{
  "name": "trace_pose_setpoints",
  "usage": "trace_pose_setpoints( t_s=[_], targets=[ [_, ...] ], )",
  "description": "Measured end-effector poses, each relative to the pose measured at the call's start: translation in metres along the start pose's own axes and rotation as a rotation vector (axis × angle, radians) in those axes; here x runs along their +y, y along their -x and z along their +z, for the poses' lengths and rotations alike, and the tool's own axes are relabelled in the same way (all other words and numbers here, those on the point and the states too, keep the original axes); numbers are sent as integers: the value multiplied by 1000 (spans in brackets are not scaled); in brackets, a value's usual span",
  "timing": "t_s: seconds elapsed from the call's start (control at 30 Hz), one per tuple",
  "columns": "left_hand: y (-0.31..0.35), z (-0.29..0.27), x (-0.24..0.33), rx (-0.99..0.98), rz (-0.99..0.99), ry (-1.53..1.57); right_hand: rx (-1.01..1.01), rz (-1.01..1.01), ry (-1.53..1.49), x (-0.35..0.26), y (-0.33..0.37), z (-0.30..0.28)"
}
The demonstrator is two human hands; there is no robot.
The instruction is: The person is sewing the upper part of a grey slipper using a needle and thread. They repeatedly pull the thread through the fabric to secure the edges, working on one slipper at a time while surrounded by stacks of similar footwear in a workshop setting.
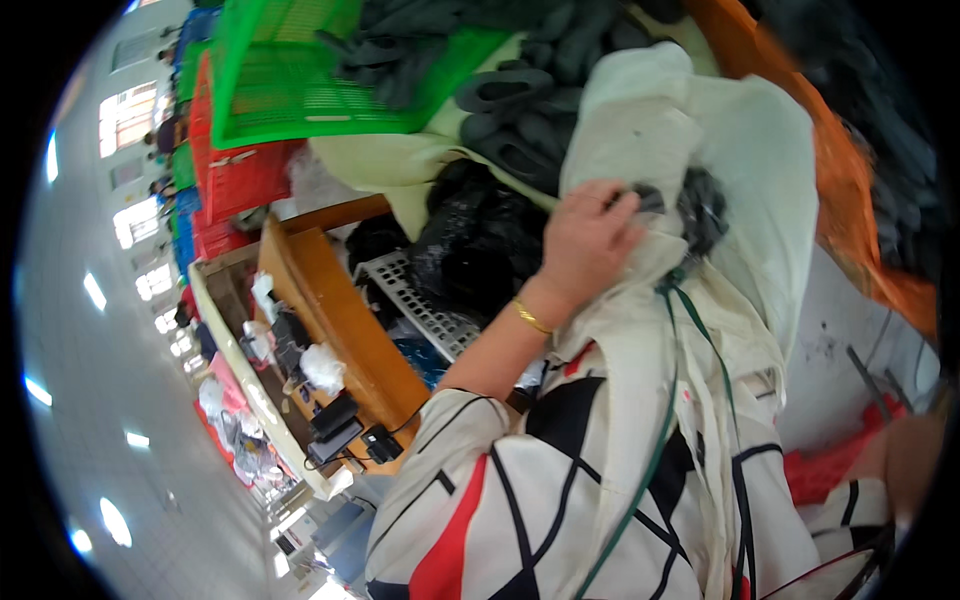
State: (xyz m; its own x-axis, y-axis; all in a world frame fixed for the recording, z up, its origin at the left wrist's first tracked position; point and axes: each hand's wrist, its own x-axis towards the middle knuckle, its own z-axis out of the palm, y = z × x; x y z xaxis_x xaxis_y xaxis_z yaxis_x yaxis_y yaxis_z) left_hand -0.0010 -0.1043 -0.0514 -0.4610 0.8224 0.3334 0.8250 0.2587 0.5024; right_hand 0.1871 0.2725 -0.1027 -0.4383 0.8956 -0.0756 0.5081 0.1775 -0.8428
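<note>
My left hand [593, 238], with a gold-coloured bracelet on its wrist, is over white cloth in my lap. Its fingers are curled in a pinch around a small dark grey piece [650, 198]. Just to the right, a dark grey bundle [703, 212] with a shiny, film-like surface lies against the white cloth [765, 165]. Soft dark grey pieces with oval openings [528, 150], resembling shoe uppers, are heaped beyond the hand. Of my right arm, only a blurred stretch of bare skin shows at the lower right edge; the right hand cannot be made out.
A green plastic crate [300, 95] holding grey pieces stands at the far left, above a red crate [245, 180]. Nearer are an open wooden drawer [340, 310], a black plastic bag [475, 240] and a white perforated basket [420, 305]. Orange sheeting [850, 190] borders another dark heap at right.
</note>
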Motion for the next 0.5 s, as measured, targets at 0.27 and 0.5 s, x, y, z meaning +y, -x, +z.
trace_pose_setpoints(
  t_s=[0.27, 0.5],
  targets=[
    [9, -5, -2, -61, -148, -6, -298, -58, -335, -130, 99, -22],
    [-9, -11, 10, -72, 44, 23, -610, -321, -66, -135, 175, 48]
  ],
)
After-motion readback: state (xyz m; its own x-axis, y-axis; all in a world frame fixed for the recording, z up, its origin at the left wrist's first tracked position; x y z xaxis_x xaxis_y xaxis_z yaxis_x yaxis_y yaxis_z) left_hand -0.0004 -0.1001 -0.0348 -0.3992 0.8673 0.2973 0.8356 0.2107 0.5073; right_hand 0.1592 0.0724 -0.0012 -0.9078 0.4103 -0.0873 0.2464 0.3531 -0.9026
